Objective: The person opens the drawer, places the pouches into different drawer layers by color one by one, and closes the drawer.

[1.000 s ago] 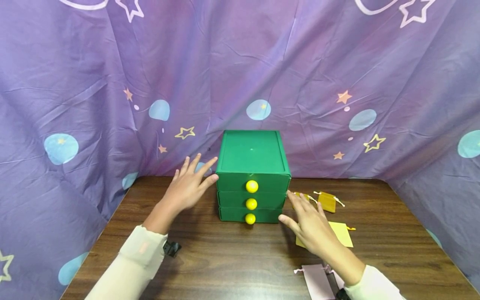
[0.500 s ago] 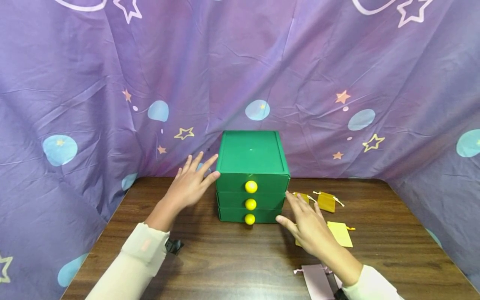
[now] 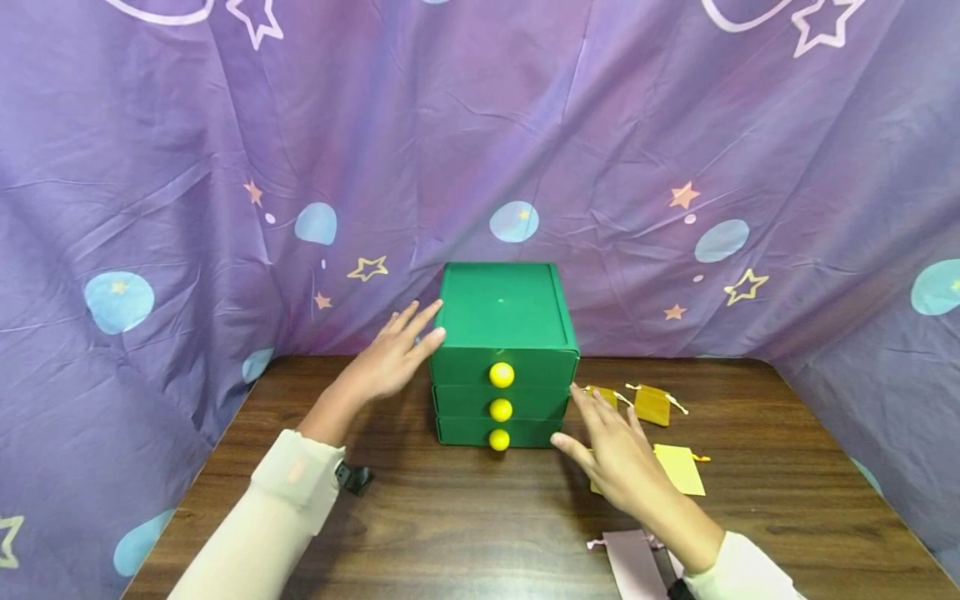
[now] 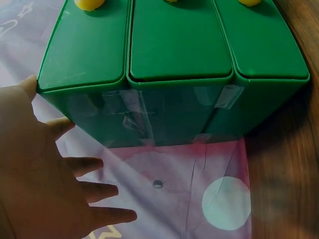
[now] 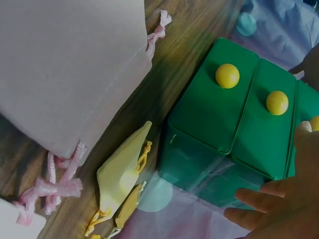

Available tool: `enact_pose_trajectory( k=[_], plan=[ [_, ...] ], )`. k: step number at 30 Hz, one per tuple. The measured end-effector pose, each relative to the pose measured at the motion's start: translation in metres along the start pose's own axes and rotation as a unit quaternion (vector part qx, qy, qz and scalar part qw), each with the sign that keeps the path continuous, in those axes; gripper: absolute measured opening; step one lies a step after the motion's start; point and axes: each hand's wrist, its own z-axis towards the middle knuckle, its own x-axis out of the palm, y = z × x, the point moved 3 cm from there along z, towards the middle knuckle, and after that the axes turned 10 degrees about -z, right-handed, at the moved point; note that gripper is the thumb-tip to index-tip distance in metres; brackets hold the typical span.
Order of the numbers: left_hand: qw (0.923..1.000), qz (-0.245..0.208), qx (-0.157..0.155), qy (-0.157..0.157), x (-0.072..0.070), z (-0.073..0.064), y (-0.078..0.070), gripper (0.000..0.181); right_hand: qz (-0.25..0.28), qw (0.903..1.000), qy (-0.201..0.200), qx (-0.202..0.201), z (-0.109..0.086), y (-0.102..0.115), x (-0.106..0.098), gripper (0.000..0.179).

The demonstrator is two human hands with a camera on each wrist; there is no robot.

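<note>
A green box of three stacked drawers stands on the table, its front facing me. Each drawer front carries a round yellow knob, and all three drawers are pushed in. My left hand is at the box's upper left side, fingers spread and straight. In the left wrist view its thumb tip is right at the box's corner. Low at the right side is my right hand, fingers extended, fingertips close by the box's side wall. Neither hand grips anything.
To the right lie mustard drawstring pouches, yellow pouches partly behind my right hand, and pale pink pouches nearer me. A purple star-patterned curtain hangs behind the wooden table.
My left hand has moved right to the box's upper left edge, its fingertips now overlapping that edge. The right hand stays nearly in place, and the drawers have not moved.
</note>
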Motion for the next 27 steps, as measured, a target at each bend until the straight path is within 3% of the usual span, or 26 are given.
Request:
enact_pose_trajectory(
  k=[7, 11, 15, 18, 24, 27],
  plan=[
    [0.9965, -0.080, 0.014, 0.020, 0.003, 0.014, 0.002, 0.064, -0.002, 1.0000, -0.003, 0.002, 0.000, 0.000, 0.001, 0.080],
    [0.9844, -0.171, 0.018, 0.040, 0.008, 0.024, 0.004, 0.067, -0.003, 1.0000, -0.003, 0.003, -0.001, 0.001, 0.002, 0.080],
    [0.9626, -0.266, -0.010, 0.053, 0.015, 0.031, 0.007, 0.068, -0.002, 1.0000, -0.001, 0.005, -0.002, 0.001, 0.003, 0.080],
    [0.9449, -0.323, -0.027, 0.044, 0.020, 0.036, 0.007, 0.066, -0.003, 1.0000, -0.001, 0.005, -0.002, 0.001, 0.004, 0.080],
    [0.8979, -0.436, -0.054, 0.023, 0.028, 0.046, 0.007, 0.060, -0.007, 1.0000, -0.005, 0.004, -0.002, 0.002, 0.003, 0.080],
    [0.8817, -0.466, -0.069, 0.020, 0.030, 0.047, 0.006, 0.059, -0.009, 0.9999, -0.007, 0.001, -0.001, 0.003, 0.002, 0.081]
  ],
)
